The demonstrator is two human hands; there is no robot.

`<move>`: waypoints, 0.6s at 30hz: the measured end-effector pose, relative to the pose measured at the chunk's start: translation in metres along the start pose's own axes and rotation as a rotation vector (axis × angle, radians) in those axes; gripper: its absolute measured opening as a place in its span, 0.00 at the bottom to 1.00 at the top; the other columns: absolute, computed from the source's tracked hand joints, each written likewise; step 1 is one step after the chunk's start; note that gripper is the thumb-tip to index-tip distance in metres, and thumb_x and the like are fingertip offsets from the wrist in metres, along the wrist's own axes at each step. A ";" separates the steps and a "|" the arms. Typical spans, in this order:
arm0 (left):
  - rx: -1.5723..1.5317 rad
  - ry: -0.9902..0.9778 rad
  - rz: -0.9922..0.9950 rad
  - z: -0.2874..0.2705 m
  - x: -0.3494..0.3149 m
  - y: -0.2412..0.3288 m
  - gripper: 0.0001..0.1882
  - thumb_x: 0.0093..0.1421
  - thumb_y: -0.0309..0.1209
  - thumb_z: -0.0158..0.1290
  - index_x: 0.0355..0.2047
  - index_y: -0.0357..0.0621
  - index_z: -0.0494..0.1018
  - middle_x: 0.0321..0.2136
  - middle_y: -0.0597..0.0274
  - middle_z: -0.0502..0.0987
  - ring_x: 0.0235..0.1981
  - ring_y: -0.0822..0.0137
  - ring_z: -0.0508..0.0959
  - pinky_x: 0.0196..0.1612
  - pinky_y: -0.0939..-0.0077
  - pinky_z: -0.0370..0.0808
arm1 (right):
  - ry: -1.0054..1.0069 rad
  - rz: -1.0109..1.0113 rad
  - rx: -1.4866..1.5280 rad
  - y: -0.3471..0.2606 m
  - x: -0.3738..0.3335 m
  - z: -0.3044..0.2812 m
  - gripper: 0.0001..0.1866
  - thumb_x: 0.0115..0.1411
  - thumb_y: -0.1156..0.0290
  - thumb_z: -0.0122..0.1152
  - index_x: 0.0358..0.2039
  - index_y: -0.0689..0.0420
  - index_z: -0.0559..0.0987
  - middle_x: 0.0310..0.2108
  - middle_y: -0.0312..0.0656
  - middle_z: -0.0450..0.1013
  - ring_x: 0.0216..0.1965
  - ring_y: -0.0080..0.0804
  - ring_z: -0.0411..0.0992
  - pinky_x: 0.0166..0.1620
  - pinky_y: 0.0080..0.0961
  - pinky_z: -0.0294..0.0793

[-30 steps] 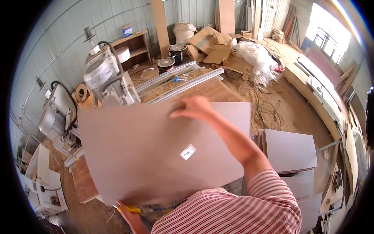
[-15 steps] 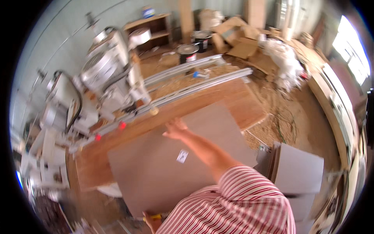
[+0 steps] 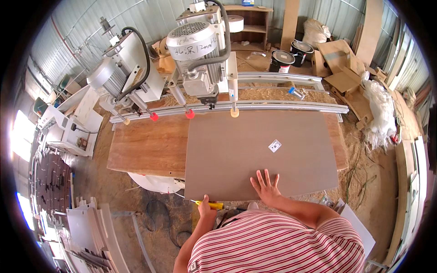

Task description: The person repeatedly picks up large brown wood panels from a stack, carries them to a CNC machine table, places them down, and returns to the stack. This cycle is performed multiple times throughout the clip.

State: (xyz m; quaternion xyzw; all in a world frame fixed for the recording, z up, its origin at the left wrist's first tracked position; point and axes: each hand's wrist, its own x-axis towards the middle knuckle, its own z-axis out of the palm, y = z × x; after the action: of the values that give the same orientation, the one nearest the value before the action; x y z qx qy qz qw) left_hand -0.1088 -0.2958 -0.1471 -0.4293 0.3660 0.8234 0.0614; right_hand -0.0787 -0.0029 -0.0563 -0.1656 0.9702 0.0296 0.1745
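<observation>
A flat grey-brown panel (image 3: 236, 154) lies on the wooden machine table (image 3: 145, 145), its far edge along the metal rail (image 3: 282, 107). A small white label (image 3: 274, 145) is stuck to its top. My right hand (image 3: 268, 189) rests flat near the panel's near edge, fingers spread. At the near left corner, my left hand (image 3: 206, 210) is closed round a yellow-handled tool (image 3: 215, 205) with a thin shaft pointing left. The tool's exact kind cannot be made out. My left thumb is up at the panel's edge.
Two drilling heads with motors (image 3: 191, 41) stand behind the rail. Red-tipped rods (image 3: 190, 113) and a pale-tipped rod (image 3: 234, 112) reach down near the panel. Cans (image 3: 282, 59), cardboard (image 3: 343, 79) and plastic wrap (image 3: 380, 109) lie far right. A dark hose (image 3: 157, 216) curls on the floor.
The view has turned toward the machine. The panel now sits squarely against the rail rather than askew. My right hand has come back from its far part to the near edge.
</observation>
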 end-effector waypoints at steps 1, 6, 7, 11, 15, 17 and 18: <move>0.011 0.000 0.005 0.005 -0.001 0.001 0.08 0.65 0.30 0.53 0.42 0.44 0.69 0.32 0.62 0.73 0.27 0.63 0.74 0.29 0.62 0.75 | 0.030 0.010 -0.028 0.003 0.001 0.003 0.45 0.58 0.65 0.55 0.70 0.54 0.42 0.70 0.61 0.30 0.68 0.73 0.31 0.52 0.89 0.42; -0.002 -0.001 0.000 0.014 0.008 0.009 0.04 0.65 0.29 0.52 0.39 0.47 0.69 0.31 0.68 0.73 0.28 0.69 0.74 0.33 0.68 0.73 | 0.026 0.021 0.023 0.003 0.012 -0.010 0.47 0.55 0.70 0.58 0.71 0.52 0.43 0.70 0.58 0.31 0.69 0.70 0.32 0.55 0.85 0.44; -0.003 -0.012 -0.004 0.015 0.010 0.012 0.04 0.66 0.30 0.52 0.39 0.48 0.68 0.30 0.68 0.73 0.28 0.70 0.73 0.34 0.68 0.73 | 0.027 0.031 0.015 0.002 0.015 -0.010 0.48 0.55 0.71 0.59 0.71 0.52 0.43 0.70 0.57 0.31 0.69 0.69 0.32 0.55 0.84 0.44; 0.023 -0.053 -0.020 0.013 0.013 0.021 0.03 0.66 0.29 0.52 0.38 0.48 0.68 0.29 0.69 0.72 0.27 0.71 0.72 0.34 0.67 0.73 | 0.029 0.056 0.016 -0.008 0.017 -0.013 0.49 0.54 0.69 0.60 0.71 0.50 0.42 0.71 0.55 0.31 0.70 0.66 0.32 0.58 0.81 0.45; -0.047 -0.157 -0.071 -0.014 0.038 0.028 0.04 0.65 0.29 0.52 0.36 0.47 0.68 0.28 0.68 0.71 0.28 0.70 0.71 0.35 0.69 0.72 | 0.054 0.071 -0.021 -0.023 0.027 -0.006 0.55 0.50 0.67 0.67 0.71 0.47 0.42 0.71 0.50 0.31 0.71 0.61 0.32 0.60 0.77 0.45; -0.110 -0.229 -0.127 -0.038 0.047 0.033 0.05 0.65 0.29 0.53 0.36 0.46 0.67 0.28 0.67 0.70 0.28 0.70 0.71 0.35 0.72 0.72 | 0.021 0.093 0.006 -0.028 0.029 -0.018 0.58 0.47 0.66 0.71 0.71 0.44 0.41 0.72 0.47 0.32 0.71 0.57 0.33 0.62 0.75 0.44; -0.064 -0.275 -0.061 -0.050 0.044 0.040 0.05 0.65 0.29 0.53 0.35 0.46 0.67 0.28 0.67 0.70 0.27 0.70 0.71 0.35 0.73 0.72 | 0.032 0.113 0.020 -0.027 0.026 -0.014 0.60 0.45 0.65 0.73 0.71 0.43 0.41 0.72 0.45 0.32 0.72 0.55 0.33 0.62 0.74 0.44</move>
State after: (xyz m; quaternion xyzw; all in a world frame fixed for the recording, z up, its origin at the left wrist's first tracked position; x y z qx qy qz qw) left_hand -0.1198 -0.3672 -0.1767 -0.3254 0.3145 0.8833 0.1223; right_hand -0.0975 -0.0378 -0.0524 -0.1091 0.9809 0.0272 0.1586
